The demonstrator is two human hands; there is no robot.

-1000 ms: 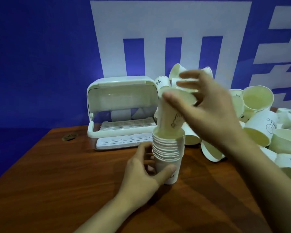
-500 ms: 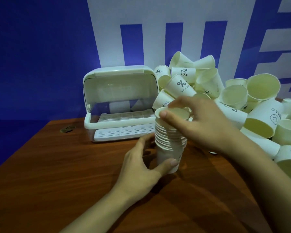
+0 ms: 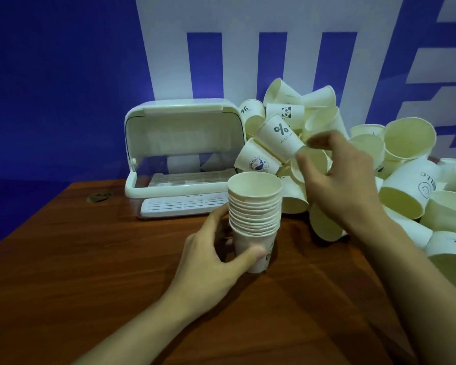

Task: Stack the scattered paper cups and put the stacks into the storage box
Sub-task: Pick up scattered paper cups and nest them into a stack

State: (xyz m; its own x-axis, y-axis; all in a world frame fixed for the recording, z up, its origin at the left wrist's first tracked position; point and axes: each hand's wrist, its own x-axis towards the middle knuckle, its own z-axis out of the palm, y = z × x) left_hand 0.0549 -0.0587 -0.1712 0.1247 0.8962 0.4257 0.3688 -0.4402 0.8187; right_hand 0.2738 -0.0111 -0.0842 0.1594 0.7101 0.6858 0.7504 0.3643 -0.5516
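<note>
Here, at the far left of the wooden worktop point(image 3: 63, 259), a small dark mark point(image 3: 98, 196) is seen near the edge; just right of it the white storage box point(image 3: 179, 159) is stood with its domed lid raised, its slatted tray exposed at the front; nearer and further right, the stack of paper cups point(image 3: 254, 214) is held upright on the worktop, its lowest cup gripped by the left hand point(image 3: 216, 259), thumb curled across the near side and fingers wrapped behind; the stack is set just in front of the box, apart from it; beyond and right of the stack, a tilted cup printed with a percent sign point(image 3: 279, 138) is pinched at its rim by the right hand point(image 3: 337, 180), fingers bent; the heap of loose cups point(image 3: 406, 185) is spread behind and to the right of that hand, lying on their sides and piled against the blue and white wall point(image 3: 63, 75).
</note>
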